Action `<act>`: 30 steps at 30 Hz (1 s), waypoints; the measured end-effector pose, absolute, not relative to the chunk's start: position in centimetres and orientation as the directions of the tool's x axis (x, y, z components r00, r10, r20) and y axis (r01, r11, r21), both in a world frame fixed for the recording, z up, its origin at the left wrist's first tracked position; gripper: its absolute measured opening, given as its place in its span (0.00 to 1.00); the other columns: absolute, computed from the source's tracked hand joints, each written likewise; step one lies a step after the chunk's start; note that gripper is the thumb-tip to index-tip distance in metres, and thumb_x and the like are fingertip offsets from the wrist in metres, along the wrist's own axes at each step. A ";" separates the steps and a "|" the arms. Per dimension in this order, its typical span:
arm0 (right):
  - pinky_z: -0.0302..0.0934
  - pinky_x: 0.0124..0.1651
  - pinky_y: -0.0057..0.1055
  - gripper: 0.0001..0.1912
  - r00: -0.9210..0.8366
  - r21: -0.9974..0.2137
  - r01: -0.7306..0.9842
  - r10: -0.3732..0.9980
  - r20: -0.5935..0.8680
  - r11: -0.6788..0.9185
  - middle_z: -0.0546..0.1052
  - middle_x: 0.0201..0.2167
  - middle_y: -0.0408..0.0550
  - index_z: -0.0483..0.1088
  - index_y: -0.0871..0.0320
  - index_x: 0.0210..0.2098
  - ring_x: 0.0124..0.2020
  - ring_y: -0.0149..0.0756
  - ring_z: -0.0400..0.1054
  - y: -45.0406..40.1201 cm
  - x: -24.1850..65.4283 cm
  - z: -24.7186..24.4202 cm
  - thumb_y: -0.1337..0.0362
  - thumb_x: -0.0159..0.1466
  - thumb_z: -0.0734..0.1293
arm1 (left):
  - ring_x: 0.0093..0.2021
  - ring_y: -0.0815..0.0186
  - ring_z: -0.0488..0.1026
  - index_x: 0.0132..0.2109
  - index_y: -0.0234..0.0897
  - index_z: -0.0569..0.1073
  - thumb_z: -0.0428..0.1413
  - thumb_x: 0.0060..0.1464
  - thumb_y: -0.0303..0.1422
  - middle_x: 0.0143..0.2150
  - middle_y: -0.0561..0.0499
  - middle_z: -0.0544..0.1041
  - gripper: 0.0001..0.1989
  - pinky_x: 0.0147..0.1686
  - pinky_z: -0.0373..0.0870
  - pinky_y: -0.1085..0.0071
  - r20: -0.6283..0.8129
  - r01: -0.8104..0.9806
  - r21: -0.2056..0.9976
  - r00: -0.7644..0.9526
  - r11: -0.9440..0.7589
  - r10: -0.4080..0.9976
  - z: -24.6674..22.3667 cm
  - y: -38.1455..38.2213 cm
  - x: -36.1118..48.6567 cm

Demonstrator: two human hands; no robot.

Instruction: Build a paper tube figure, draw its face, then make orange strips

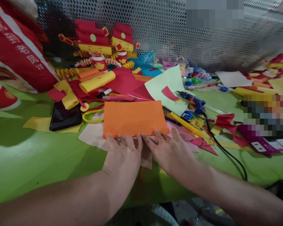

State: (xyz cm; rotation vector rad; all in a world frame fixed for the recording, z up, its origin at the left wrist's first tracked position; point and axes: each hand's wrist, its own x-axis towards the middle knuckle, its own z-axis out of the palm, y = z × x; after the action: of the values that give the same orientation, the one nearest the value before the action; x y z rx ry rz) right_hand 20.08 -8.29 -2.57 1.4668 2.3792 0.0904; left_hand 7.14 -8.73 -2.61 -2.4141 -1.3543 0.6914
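Observation:
A sheet of orange paper (134,117) lies in front of me, its near edge slightly curled or folded. My left hand (124,152) grips the left half of that edge, fingertips on the paper and thumb close to the middle. Along the right half, my right hand (169,152), with a ring on one finger, holds the same edge. The two hands almost meet at the centre. Pale paper pieces (91,135) stick out from under the orange sheet. Yellow-handled scissors (92,116) lie at its left, and a yellow craft knife (187,125) lies at its right.
Paper figures (94,47) in red and yellow stand at the back. On the green table (61,166) are a black phone (65,114), a blue glue gun (195,102) with a trailing cord, a light green sheet (166,86), a purple power strip (259,139) and many paper scraps.

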 end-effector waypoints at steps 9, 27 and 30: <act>0.54 0.55 0.50 0.21 -0.481 0.244 0.811 0.843 -0.242 0.532 0.80 0.34 0.57 0.69 0.64 0.52 0.36 0.43 0.74 -7.5 21.4 -1.4 0.76 0.61 0.59 | 0.28 0.53 0.75 0.60 0.30 0.63 0.46 0.53 0.20 0.31 0.35 0.76 0.26 0.26 0.70 0.60 -0.286 0.732 -0.404 0.468 -0.548 0.836 -1.6 -8.0 5.9; 0.47 0.30 0.30 0.10 -0.603 0.052 0.795 0.797 -0.034 0.604 0.74 0.27 0.49 0.75 0.59 0.32 0.28 0.33 0.64 -4.8 24.1 -3.0 0.69 0.62 0.62 | 0.30 0.61 0.74 0.36 0.30 0.75 0.48 0.48 0.14 0.32 0.43 0.73 0.15 0.19 0.61 0.72 -0.215 0.719 -0.263 0.606 -0.643 0.766 -1.6 -5.6 5.2; 0.47 0.30 0.30 0.10 -0.592 0.025 0.805 0.805 -0.046 0.593 0.74 0.27 0.49 0.75 0.60 0.33 0.29 0.34 0.65 -4.8 24.0 -3.1 0.71 0.61 0.62 | 0.31 0.61 0.73 0.36 0.31 0.74 0.48 0.49 0.16 0.32 0.44 0.73 0.13 0.21 0.61 0.72 -0.163 0.705 -0.238 0.649 -0.668 0.743 -2.1 -5.3 4.8</act>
State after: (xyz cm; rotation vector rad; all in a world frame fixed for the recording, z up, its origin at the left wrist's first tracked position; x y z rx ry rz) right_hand 24.03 -4.82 -3.06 1.3941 2.7569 0.0023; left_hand 4.76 -5.29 -2.05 -2.7115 -1.1996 0.3723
